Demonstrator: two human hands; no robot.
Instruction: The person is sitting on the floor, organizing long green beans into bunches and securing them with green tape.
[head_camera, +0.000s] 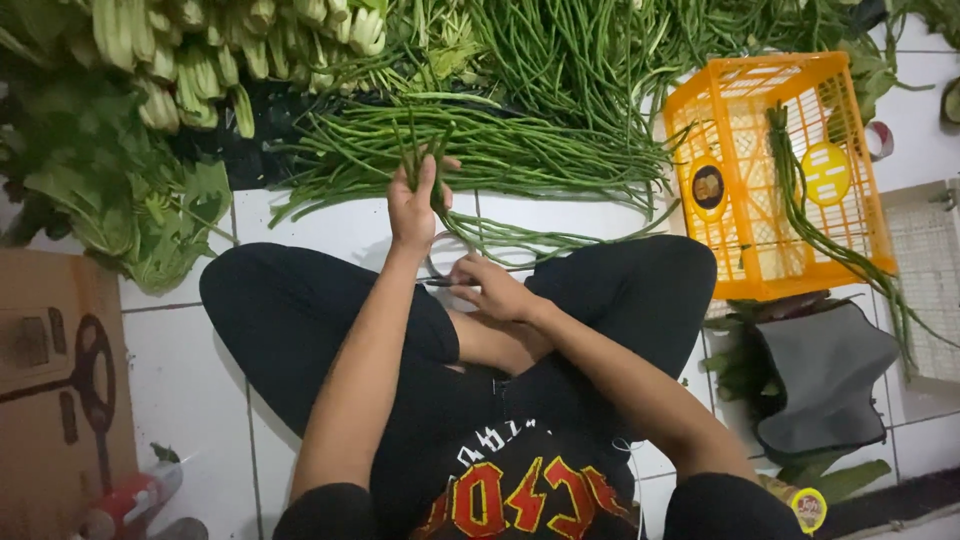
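My left hand (413, 208) is clamped around a bundle of long beans (432, 170), left of the orange crate (775, 170). The bundle's long axis runs upright, tips pointing away from me, tails trailing toward my right hand (490, 288), which pinches them.

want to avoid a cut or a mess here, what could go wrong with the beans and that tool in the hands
1. The right hand seems to hold a small dark tool close to the left hand, which grips a bunch of long beans; a slip might nick the wrist.
2. The beans' tails trail over the lap and could snag.
3. Beans draped on the orange crate might slide off.
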